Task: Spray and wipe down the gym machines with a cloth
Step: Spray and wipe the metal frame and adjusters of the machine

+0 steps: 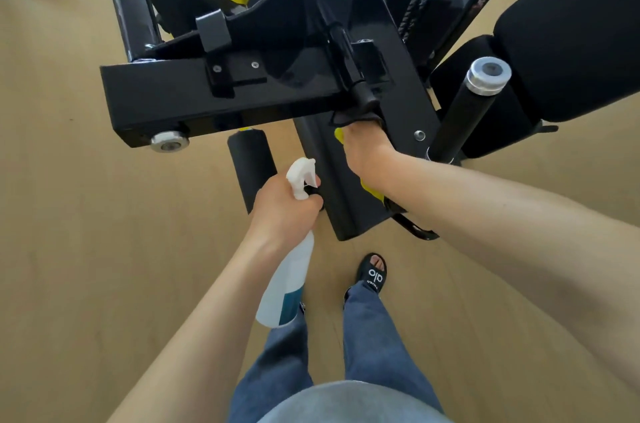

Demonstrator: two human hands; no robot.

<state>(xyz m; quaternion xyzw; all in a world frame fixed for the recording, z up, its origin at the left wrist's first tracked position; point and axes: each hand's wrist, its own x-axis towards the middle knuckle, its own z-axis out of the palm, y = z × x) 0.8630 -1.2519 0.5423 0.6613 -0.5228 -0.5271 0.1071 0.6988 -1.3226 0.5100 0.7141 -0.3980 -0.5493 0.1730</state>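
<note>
The right hand [367, 148] reaches forward onto the black machine frame [221, 93], fingers curled into a dark cloth [358, 116] pressed against the frame just below a black knob [367, 96]. The left hand [284, 207] is clenched round the neck of a white spray bottle [287, 280], nozzle pointing forward, body slanting back under the wrist. Between the hands runs a black plate [332, 187] with yellow patches beside the right wrist. Left of the bottle hangs a foam roller [251, 169]; right of the right forearm a capped black bar [474, 103] and padded seat [561, 41] stand close. Bare floor [86, 214] opens to the left and behind the arms. A sandalled foot [372, 272] stands below the plate's near edge.
</note>
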